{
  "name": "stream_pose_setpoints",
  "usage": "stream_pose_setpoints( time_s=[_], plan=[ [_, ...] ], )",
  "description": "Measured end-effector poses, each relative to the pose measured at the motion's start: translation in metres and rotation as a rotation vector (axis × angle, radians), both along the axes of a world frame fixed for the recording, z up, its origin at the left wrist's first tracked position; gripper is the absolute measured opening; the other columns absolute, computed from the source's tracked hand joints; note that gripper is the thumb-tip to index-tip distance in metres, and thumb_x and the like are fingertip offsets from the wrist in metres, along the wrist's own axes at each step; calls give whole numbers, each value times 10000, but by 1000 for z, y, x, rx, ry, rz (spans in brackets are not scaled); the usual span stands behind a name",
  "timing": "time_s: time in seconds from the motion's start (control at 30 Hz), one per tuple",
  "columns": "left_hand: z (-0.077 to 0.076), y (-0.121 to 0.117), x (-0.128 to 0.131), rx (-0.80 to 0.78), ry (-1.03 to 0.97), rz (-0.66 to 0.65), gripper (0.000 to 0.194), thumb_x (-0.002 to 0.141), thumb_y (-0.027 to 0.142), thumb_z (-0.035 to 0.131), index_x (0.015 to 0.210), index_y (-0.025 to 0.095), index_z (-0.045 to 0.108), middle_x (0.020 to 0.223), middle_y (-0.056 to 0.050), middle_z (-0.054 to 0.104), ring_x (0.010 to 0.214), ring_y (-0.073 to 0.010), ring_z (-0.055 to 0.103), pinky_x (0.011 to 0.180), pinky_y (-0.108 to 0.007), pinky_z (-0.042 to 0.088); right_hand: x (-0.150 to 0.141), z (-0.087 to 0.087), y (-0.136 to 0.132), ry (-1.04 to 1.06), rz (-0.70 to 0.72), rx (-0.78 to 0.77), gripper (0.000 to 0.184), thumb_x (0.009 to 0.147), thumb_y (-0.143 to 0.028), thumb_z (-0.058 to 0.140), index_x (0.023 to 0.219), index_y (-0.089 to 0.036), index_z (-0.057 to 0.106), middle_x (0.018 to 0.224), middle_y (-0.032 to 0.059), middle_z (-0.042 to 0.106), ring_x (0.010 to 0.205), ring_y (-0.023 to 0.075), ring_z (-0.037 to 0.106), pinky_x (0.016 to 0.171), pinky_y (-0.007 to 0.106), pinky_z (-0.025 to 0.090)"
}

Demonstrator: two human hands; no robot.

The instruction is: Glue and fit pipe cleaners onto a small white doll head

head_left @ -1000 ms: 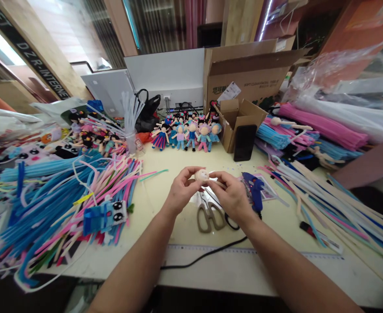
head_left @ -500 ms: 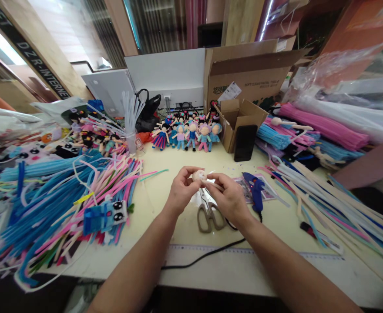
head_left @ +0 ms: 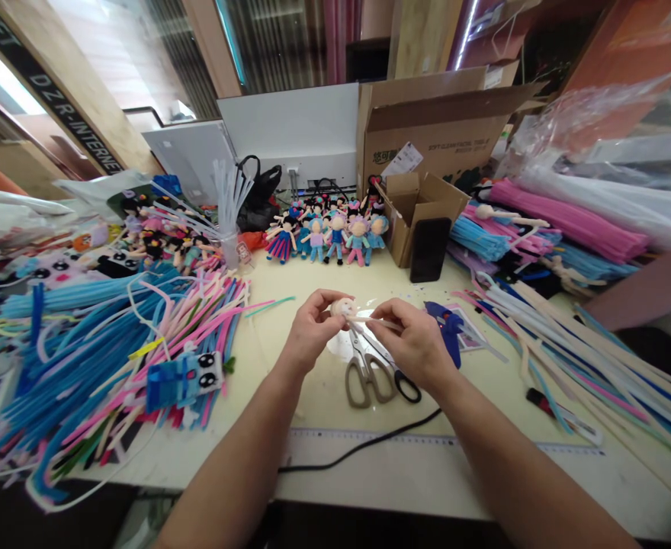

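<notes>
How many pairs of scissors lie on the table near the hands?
2: grey-handled scissors lie below the left hand; black-handled scissors lie partly under the right hand. More may be hidden under the piles.

Both forearms are bare to the elbow, with no sleeve in view. The left hand [head_left: 311,332] and right hand [head_left: 415,343] wear no gloves, rings or watch.
</notes>
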State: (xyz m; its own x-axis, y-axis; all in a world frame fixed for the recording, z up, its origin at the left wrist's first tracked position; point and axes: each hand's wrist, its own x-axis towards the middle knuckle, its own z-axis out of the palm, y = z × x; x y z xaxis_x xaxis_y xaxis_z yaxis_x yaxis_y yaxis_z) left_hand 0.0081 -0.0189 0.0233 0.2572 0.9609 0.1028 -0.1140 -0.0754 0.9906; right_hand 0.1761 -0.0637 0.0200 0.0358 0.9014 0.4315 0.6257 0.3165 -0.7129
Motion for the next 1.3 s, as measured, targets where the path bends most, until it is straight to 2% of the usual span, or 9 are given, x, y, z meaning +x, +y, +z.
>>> stream_pose_setpoints(
  time_s=[0.2, 0.63, 1.03, 1.3],
  plan=[
    [3, -2, 0, -29, 12, -82, 249, 625, 161, 676, 869, 154, 629, 918, -48, 670, 667, -113, 563, 597, -244, 464, 2, 1, 0, 18, 4, 10, 107, 783, -304, 640, 748, -206, 615, 727, 11, 639, 639, 137, 546, 571, 249, 375],
    [1, 0, -4, -33, 15, -262, 290, 660, 241, 730, 915, 133, 643, 871, -51, 642, 690, -115, 566, 583, -235, 461, 3, 0, 3, 148, 51, -49, 136, 772, -319, 653, 744, -186, 642, 723, 10, 647, 652, 130, 556, 559, 229, 382],
    [-1, 0, -4, -94, 32, -334, 307, 652, 262, 744, 908, 130, 637, 803, -31, 613, 681, -117, 561, 585, -245, 467, 4, -4, 7, 214, 64, -116, 142, 742, -320, 664, 730, -179, 657, 695, 10, 634, 626, 125, 536, 510, 221, 351],
    [-3, 1, -4, -102, 30, -370, 294, 661, 240, 734, 915, 132, 634, 792, -27, 614, 670, -112, 564, 582, -243, 471, 4, -5, 8, 339, 112, -223, 190, 716, -353, 674, 745, -164, 671, 673, 15, 635, 571, 117, 520, 515, 233, 381]
  ],
)
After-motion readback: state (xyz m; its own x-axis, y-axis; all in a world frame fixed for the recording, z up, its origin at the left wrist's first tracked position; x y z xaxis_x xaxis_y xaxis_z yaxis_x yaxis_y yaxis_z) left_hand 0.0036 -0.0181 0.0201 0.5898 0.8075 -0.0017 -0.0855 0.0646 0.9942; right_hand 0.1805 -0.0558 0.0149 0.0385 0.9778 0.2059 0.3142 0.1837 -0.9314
